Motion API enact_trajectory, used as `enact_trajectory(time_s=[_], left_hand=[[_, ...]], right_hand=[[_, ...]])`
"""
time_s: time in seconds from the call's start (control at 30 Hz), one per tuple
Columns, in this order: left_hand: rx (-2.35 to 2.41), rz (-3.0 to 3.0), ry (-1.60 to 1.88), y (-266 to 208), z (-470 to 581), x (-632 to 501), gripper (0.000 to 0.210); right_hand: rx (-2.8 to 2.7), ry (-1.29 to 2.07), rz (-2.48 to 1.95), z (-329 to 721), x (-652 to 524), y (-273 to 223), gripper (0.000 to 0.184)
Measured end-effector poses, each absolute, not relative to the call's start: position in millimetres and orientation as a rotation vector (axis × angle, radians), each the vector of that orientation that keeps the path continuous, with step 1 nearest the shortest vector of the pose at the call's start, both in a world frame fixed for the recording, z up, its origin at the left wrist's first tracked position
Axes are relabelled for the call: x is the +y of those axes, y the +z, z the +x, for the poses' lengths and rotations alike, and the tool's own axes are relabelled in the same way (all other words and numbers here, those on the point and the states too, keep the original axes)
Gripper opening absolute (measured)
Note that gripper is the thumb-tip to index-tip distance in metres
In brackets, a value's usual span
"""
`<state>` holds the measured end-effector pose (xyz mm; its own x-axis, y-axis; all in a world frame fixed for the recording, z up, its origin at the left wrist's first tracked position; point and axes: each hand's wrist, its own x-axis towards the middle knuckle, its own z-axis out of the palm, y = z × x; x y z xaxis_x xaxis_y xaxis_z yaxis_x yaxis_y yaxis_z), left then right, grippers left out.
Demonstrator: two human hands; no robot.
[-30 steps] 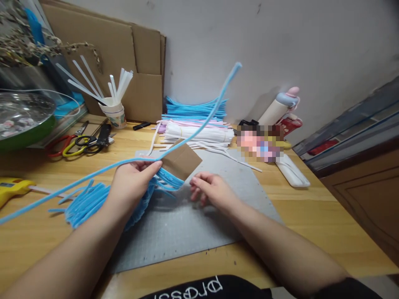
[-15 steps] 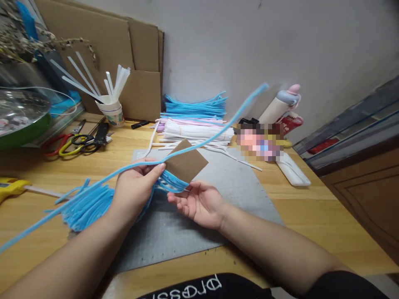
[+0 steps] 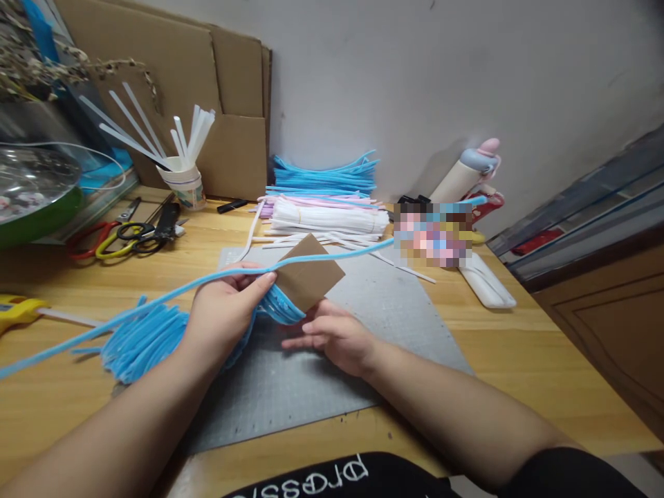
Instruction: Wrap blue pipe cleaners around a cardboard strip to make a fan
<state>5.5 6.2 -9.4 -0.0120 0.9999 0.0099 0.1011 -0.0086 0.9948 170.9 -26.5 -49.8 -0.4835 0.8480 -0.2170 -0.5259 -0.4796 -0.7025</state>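
Note:
My left hand is closed, its thumb pressing a long blue pipe cleaner against a bundle of bent blue pipe cleaners. The long one runs from the lower left, across the thumb, to the far right. Beside the bundle, a square of brown cardboard stands on one corner, its lower left side behind the blue strands. My right hand is at the lower corner of the cardboard, with some fingers stretched out to the left. Its thumb is partly hidden. A heap of blue pipe cleaners lies behind my left forearm.
A grey cutting mat lies under my hands. Behind it are bundles of blue and white pipe cleaners. Scissors, a paper cup of white sticks and a yellow glue gun are at left. A bottle stands at right.
The right end of the long blue pipe cleaner has swung down and to the right. My right hand has turned from palm-up, its fingers shifting at the cardboard's lower corner. My left hand stays put.

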Motion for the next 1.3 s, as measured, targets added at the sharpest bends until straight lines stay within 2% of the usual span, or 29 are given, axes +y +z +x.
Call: enact_trajectory(time_s=[0.1,0.47,0.6,0.73,0.83,0.9,1.0,1.03,1.1,1.17,1.23,1.3], left_hand=[[1.320,1.333,1.091,-10,4,6,0.022],[1.513,1.540,0.944,-11,2,4,0.025],[1.473,1.478,0.929,-10,3,5,0.024],[1.419,1.597,0.926,-11,4,4,0.022],[1.404,1.782,0.921,-13,4,5,0.018],[1.364,1.892,0.879,-14,6,4,0.017],[1.228,2.098,0.813,-11,8,1,0.015],[1.196,2.173,0.784,-8,8,0,0.014],[1.200,2.311,0.694,-1,4,-5,0.016],[1.277,2.429,0.567,5,-3,-12,0.034],[1.410,2.518,0.471,4,-11,-22,0.055],[1.573,2.593,0.426,-7,-16,-34,0.066]], right_hand=[[-0.690,1.823,-0.739,175,-20,-50,0.024],[-0.423,1.574,-0.799,182,-1,-53,0.013],[-0.951,1.347,-1.261,209,20,-52,0.022],[-1.190,1.225,-1.500,241,30,-47,0.018],[-1.489,0.835,-1.643,247,23,-37,0.014],[-1.906,0.600,-1.523,237,15,-32,0.028],[-2.230,0.780,-0.992,211,3,-33,0.055],[-2.199,0.886,-0.871,203,1,-35,0.056],[-2.079,1.080,-0.798,190,-3,-43,0.042],[-1.937,1.157,-0.875,183,-6,-51,0.032],[-1.855,1.184,-0.945,182,-8,-57,0.030],[-1.824,1.201,-0.967,183,-10,-59,0.030]])
